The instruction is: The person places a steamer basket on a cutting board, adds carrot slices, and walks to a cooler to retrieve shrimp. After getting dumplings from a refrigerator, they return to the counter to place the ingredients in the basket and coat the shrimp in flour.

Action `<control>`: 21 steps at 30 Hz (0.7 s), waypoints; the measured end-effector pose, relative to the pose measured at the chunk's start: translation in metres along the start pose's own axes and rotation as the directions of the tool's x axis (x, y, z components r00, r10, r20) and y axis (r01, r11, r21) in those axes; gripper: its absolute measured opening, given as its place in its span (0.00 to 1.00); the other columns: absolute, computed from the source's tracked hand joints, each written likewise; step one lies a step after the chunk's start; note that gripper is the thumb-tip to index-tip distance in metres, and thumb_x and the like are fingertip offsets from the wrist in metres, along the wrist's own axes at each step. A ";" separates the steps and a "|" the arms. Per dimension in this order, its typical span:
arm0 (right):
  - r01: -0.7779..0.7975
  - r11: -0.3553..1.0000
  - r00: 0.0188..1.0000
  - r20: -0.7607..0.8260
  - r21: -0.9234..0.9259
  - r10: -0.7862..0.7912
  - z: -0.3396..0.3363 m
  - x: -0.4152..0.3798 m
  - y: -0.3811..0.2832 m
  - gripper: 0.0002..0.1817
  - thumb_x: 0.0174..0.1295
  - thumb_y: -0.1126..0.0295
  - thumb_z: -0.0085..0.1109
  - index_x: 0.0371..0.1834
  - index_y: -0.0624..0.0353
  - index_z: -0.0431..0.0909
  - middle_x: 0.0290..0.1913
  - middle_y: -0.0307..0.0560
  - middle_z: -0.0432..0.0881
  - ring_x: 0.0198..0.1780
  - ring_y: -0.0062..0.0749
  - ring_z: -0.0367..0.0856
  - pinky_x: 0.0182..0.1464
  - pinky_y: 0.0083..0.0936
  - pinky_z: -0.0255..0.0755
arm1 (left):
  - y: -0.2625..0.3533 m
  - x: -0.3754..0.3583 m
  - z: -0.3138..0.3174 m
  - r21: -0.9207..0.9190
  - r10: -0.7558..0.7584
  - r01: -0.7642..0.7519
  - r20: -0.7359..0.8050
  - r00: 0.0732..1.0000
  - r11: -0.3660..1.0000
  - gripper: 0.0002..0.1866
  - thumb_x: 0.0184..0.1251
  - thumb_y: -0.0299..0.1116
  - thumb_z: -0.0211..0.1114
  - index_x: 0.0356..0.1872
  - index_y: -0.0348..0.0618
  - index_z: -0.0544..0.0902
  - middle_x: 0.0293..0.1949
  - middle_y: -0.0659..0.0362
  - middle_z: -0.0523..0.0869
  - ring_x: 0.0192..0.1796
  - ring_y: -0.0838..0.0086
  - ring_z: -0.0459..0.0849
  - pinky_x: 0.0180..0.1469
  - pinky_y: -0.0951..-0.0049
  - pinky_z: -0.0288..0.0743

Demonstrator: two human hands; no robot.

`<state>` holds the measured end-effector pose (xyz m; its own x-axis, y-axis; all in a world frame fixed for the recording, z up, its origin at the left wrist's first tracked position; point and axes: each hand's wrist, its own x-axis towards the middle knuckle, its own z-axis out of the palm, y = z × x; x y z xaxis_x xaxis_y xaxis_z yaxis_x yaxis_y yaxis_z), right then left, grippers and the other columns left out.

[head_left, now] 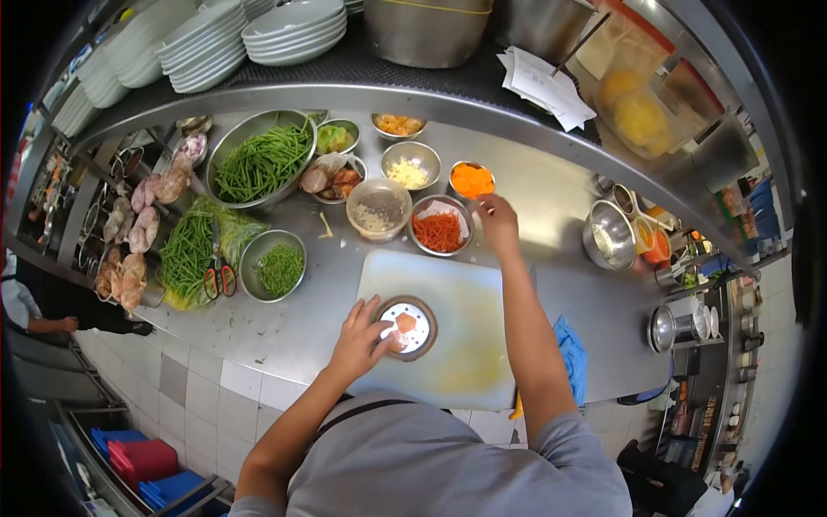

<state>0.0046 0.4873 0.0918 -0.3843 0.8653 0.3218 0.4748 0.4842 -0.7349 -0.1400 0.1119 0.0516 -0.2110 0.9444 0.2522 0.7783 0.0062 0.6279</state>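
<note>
A round dish [433, 326] with a brown rim sits on the white cutting board [469, 345]. Its pale inside has dark dots, and a small orange piece [405, 321] lies near the middle. My left hand [355, 343] is at the dish's left side, fingers apart, thumb reaching over the rim. Further forward, my right hand [499, 222] has its fingers bent together by the near edge of a bowl of orange slices [472, 180]. Whatever it pinches is too small to make out. Just left of that hand stands a metal bowl of orange-red shreds [438, 231].
On the left are green beans [263, 164] in a large bowl, bagged beans [185, 254], red-handled scissors [219, 280] and a bowl of chopped greens [280, 269]. A shelf [345, 96] with stacked plates spans the back. A blue cloth [568, 358] lies right of the board.
</note>
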 end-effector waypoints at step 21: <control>-0.318 0.787 0.909 0.405 0.529 0.095 0.022 -0.037 0.008 0.11 0.61 0.74 0.72 0.43 0.64 0.82 0.39 0.42 0.88 0.41 0.24 0.85 0.45 0.24 0.79 | -0.008 0.005 0.003 -0.007 -0.019 0.018 -0.062 0.998 1.000 0.44 0.62 0.43 0.77 0.74 0.33 0.65 0.76 0.38 0.64 0.75 0.39 0.65 0.76 0.48 0.62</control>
<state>0.0046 0.4561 0.0609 -0.6250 0.7804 -0.0187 0.0764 0.0373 -0.9964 -0.1452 0.1175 0.0457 -0.2617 0.9219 0.2855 0.7700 0.0211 0.6377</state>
